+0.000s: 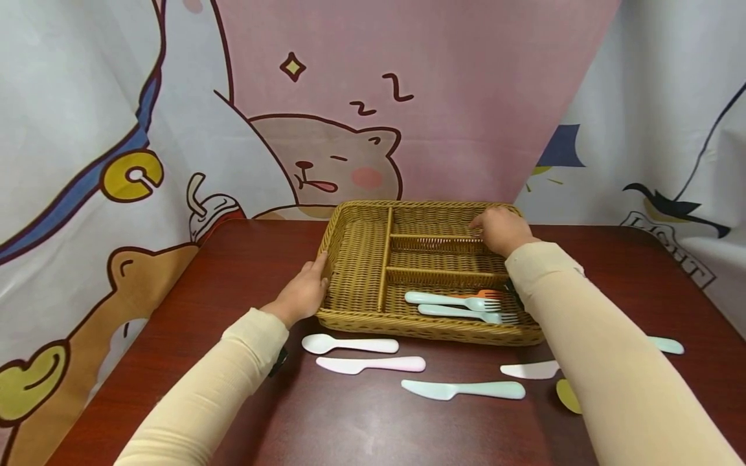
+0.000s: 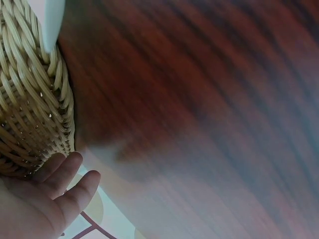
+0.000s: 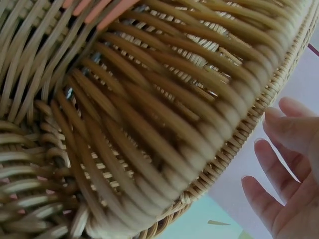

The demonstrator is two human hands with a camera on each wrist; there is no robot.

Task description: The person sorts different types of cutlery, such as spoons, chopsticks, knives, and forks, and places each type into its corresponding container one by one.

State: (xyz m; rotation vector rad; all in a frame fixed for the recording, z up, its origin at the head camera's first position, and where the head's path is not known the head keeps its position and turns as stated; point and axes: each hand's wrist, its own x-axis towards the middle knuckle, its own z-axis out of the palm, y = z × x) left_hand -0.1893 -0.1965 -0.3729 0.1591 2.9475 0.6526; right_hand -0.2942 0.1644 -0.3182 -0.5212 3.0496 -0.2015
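Note:
A woven wicker cutlery tray with divided compartments lies at the back of the table. My left hand rests against its left wall, fingers extended; in the left wrist view the fingertips lie right at the wicker side. Over the back right corner is my right hand, its fingers relaxed and spread by the rim in the right wrist view. Two mint forks, one in front and one behind, lie in the front right compartment, partly covering an orange fork.
In front of the tray lie a white spoon, a pale pink knife and a mint knife. Partly behind the right sleeve are a whitish blade, a yellow rounded piece and a mint handle. A printed curtain hangs behind.

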